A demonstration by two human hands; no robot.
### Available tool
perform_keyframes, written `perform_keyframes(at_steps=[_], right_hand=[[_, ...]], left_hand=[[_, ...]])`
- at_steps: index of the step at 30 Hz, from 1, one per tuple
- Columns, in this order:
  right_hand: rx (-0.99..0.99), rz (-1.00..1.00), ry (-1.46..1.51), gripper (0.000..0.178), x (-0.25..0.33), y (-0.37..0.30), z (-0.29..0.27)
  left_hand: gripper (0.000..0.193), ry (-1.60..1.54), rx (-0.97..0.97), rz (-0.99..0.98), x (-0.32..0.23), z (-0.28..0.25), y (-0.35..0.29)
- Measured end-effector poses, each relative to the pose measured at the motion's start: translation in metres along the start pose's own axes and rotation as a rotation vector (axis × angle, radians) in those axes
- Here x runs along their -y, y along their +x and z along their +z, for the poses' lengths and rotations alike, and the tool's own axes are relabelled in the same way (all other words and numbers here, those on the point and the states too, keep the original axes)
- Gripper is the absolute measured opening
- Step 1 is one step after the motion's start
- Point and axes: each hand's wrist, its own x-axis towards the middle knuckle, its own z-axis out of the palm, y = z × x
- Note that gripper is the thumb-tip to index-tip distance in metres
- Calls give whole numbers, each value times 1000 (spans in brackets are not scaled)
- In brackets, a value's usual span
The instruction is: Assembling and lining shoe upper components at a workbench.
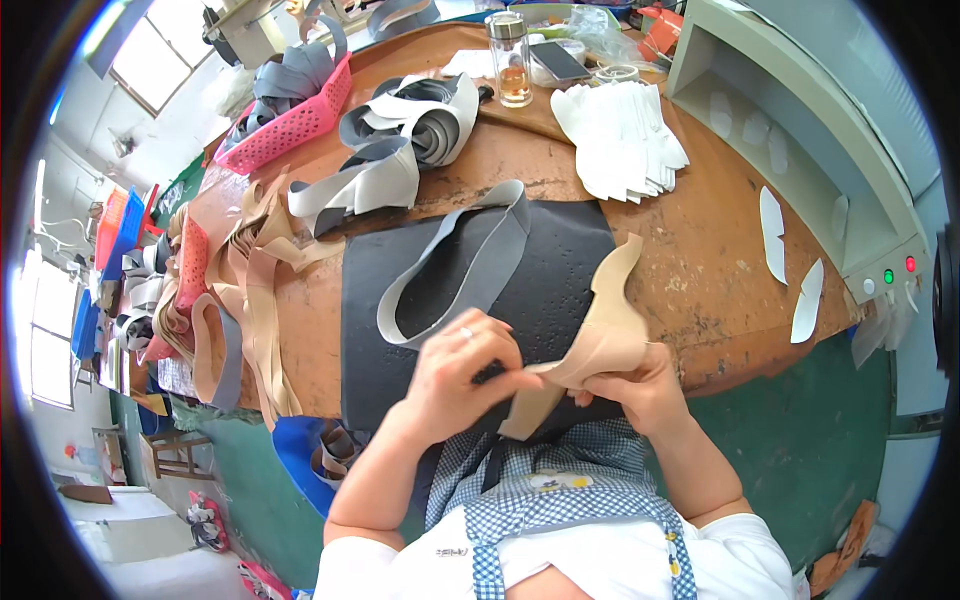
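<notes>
A beige strip of leather-like material [609, 335] bends over the near right part of a black mat [420, 270]. My right hand [645, 392] grips the strip from the right, its thumb on the near edge. With fingertips pinched, my left hand [463, 375] holds the strip's left end. A dark patch shows inside the curl of its fingers; whether it is a tool or the mat behind is unclear. One tail of the strip hangs toward the checked apron [560, 490]. Beyond my left hand, a grey strip loop [508, 250] rests on the mat.
Grey-white strips [440, 120] lie coiled farther back, beside a pink basket [300, 120]. Beige strips [262, 330] trail over the table's left edge. White cut pieces [620, 140], a glass bottle [512, 65] and a phone [560, 60] are at the back. A grey machine [840, 150] stands right.
</notes>
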Motion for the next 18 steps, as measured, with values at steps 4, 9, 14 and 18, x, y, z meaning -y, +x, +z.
perform_keyframes(at_steps=[4,9,14,18], right_hand=[[-58,-412,-485,23,2,-6,-3],[-20,-633,-776,23,-15,-3,1],[87,-681,-874,25,-27,0,-4],[68,-482,-725,22,-21,1,2]], left_hand=[[8,-80,4,-505,-16,-8,-15],[33,-734,98,-817,-22,26,-38],[27,-867,-121,-853,-15,39,-37],[14,-802,-47,-887,-10,40,-37]])
